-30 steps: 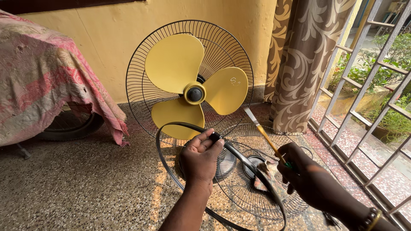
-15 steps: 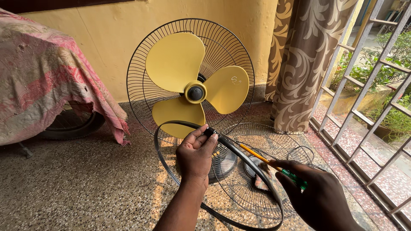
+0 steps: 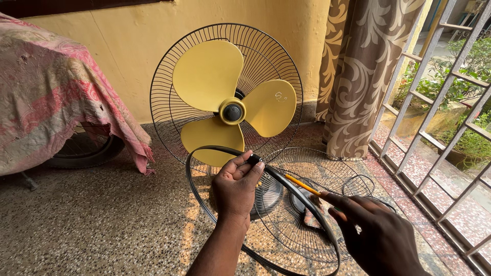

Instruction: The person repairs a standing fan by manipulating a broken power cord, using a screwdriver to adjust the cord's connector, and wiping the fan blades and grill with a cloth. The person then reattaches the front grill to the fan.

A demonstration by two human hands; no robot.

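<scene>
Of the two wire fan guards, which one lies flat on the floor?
The front guard beneath the hands lies flat on the floor; the rear guard stands upright against the wall, behind the yellow blades.

The yellow screwdriver (image 3: 302,184) shows only a short length of its shaft; its tip vanishes behind the black rim ring (image 3: 204,153) at the left hand (image 3: 236,190), and its handle is covered by the right hand (image 3: 376,235). That hand runs off the bottom edge, as does the ring's lower arc. The hub of the loose front grille (image 3: 317,163) lies partly behind both hands. A tyre (image 3: 82,151) is mostly hidden under the pink cloth (image 3: 46,97), which the left edge cuts. The marking on one fan blade (image 3: 271,107) is too small to make out.
</scene>
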